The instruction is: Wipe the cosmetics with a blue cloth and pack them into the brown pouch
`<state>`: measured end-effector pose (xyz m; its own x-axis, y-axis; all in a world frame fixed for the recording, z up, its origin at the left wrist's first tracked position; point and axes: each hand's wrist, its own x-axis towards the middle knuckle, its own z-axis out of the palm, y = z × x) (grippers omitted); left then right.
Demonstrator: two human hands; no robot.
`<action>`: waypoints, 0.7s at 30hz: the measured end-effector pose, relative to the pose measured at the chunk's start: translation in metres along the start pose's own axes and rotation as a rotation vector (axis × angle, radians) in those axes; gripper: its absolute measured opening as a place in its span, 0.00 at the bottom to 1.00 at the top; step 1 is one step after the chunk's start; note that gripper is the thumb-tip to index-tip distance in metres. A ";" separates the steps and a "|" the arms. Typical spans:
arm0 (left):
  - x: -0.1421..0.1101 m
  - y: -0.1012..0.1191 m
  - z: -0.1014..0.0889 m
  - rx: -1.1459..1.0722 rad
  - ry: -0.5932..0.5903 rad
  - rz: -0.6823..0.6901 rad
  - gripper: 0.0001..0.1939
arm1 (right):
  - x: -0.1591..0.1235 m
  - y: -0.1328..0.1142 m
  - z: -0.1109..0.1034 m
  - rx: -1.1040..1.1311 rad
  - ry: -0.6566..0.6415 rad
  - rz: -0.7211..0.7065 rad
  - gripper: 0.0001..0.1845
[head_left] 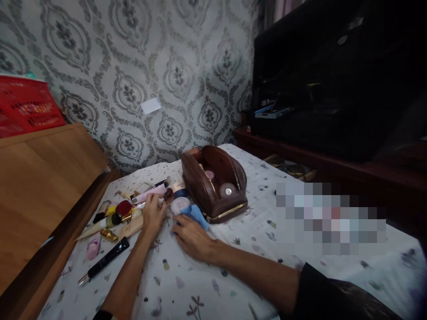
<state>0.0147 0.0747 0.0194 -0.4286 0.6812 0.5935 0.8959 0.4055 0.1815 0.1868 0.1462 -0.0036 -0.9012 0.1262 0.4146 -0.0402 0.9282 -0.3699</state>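
My left hand (154, 217) reaches into a spread of cosmetics, its fingers bent round what looks like a small brown-capped bottle (168, 194). Beside it lie a pink tube (150, 194), a beige flat piece (131, 227) and a red round item (123, 207). My right hand (192, 238) rests palm down with fingers loosely apart, touching or very near a blue cloth-like item (199, 217); its thumb is hidden. Just beyond its fingers is a round jar with a pale lid (180, 205). A brown cosmetic bag (216, 195) stands unzipped behind, something pink inside.
Nearer the left edge lie a black tube (105, 261), a gold cap (109, 235) and a pink sponge-like item (92, 249) on the patterned tablecloth (180, 284). A wooden panel (43, 186) borders the left, with a red basket (30, 106) above. A blurred patch covers the right side.
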 end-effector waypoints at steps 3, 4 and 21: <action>0.002 0.001 -0.010 -0.056 0.052 0.007 0.07 | 0.000 0.000 -0.002 0.010 0.009 -0.010 0.09; 0.003 0.002 -0.015 -0.074 0.073 0.008 0.07 | 0.000 0.000 -0.003 0.016 0.016 -0.009 0.09; -0.053 0.050 -0.052 0.095 0.084 0.428 0.06 | -0.003 0.006 -0.001 0.367 0.091 0.085 0.30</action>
<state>0.0885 0.0269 0.0379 -0.0073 0.7496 0.6619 0.9742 0.1546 -0.1644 0.1899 0.1518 -0.0060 -0.8668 0.2427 0.4357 -0.1340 0.7282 -0.6722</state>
